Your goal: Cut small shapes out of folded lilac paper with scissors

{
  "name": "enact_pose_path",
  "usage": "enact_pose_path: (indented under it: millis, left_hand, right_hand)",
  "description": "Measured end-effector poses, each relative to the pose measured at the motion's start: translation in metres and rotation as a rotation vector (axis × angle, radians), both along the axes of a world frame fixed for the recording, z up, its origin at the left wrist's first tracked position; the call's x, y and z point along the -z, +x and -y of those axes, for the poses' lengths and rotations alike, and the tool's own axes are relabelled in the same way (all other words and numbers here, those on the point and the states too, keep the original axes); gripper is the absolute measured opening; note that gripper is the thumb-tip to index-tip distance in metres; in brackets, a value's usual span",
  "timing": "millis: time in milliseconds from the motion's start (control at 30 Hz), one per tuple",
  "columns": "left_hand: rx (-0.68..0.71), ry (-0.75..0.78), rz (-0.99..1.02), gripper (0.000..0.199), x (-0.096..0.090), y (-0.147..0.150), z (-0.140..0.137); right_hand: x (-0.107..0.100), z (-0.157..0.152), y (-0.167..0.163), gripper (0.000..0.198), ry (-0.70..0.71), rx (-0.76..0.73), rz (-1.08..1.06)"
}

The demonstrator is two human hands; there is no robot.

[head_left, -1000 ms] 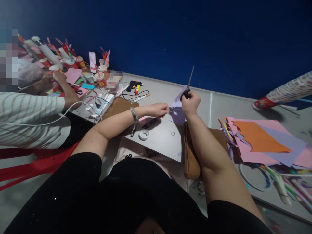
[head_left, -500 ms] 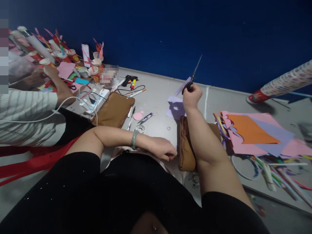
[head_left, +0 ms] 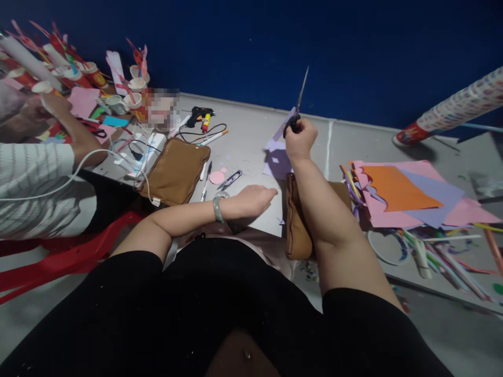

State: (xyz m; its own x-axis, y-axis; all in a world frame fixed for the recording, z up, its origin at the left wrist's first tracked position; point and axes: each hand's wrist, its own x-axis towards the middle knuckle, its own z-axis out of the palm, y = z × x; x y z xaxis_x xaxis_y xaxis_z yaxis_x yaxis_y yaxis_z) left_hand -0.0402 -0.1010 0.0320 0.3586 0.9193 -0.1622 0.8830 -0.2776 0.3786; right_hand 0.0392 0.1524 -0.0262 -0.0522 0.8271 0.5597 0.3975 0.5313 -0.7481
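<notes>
My right hand (head_left: 302, 140) is closed around the black handles of a pair of scissors (head_left: 299, 107), blades pointing up and away. Behind the scissors is a narrow purple paper strip (head_left: 283, 124), with purple paper (head_left: 275, 159) on the table just left of my right wrist. My left hand (head_left: 257, 201), with a green bangle at its wrist, is over the near table edge, fingers curled together; whatever they may hold is hidden. A small purple scrap (head_left: 281, 221) lies by it. Left of that hand are thread snips (head_left: 230, 180) and a pink paper circle (head_left: 217, 177).
Brown cushions (head_left: 175, 170) flank the work area, one under my right forearm. A glue gun (head_left: 201, 116) with its cord is at the back. Coloured paper sheets (head_left: 412, 188) and pipe cleaners (head_left: 451, 267) lie right. A co-worker's arm (head_left: 74, 128) and paper cups (head_left: 135, 104) are left.
My left hand has moved forward from the near edge over the tabletop. The view has shifted slightly; my right hand still holds the scissors in much the same place.
</notes>
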Motion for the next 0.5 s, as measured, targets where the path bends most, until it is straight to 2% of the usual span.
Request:
enact_pose_path:
  millis: [133, 233, 367, 500]
  left_hand:
    - [-0.038, 0.018, 0.084, 0.023, 0.009, -0.003, -0.037]
    - [-0.027, 0.005, 0.096, 0.026, 0.012, -0.002, -0.049]
    - [0.03, -0.081, 0.079, 0.021, 0.007, -0.001, -0.038]
    - [0.23, -0.139, 0.187, 0.018, 0.005, 0.009, -0.007]
  right_hand:
    - [0.006, -0.002, 0.0, 0.022, 0.07, 0.003, 0.067]
    - [0.006, -0.003, 0.0, 0.023, 0.033, -0.001, 0.045]
    - [0.0, -0.003, 0.0, 0.027, -0.079, 0.017, 0.062]
    - [-0.006, -0.002, -0.001, 0.031, -0.113, 0.04, 0.087]
